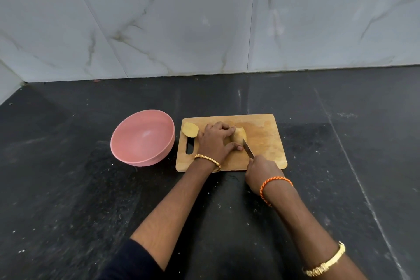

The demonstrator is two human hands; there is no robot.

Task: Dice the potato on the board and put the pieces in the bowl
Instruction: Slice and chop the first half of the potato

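A wooden cutting board (266,141) lies on the dark counter. My left hand (216,141) grips a potato piece (239,135) near the board's middle, fingers over its top and thumb at its front. My right hand (261,171) holds a knife (248,148) by the handle at the board's front edge; the blade touches the right side of the held potato. Another potato half (190,130) lies cut face up at the board's far left corner. A pink bowl (122,143), with nothing visible inside, stands left of the board.
The black stone counter (91,200) runs in all directions around the board. A marble-tiled wall (204,18) rises behind it. The board has a handle slot (190,145) at its left side.
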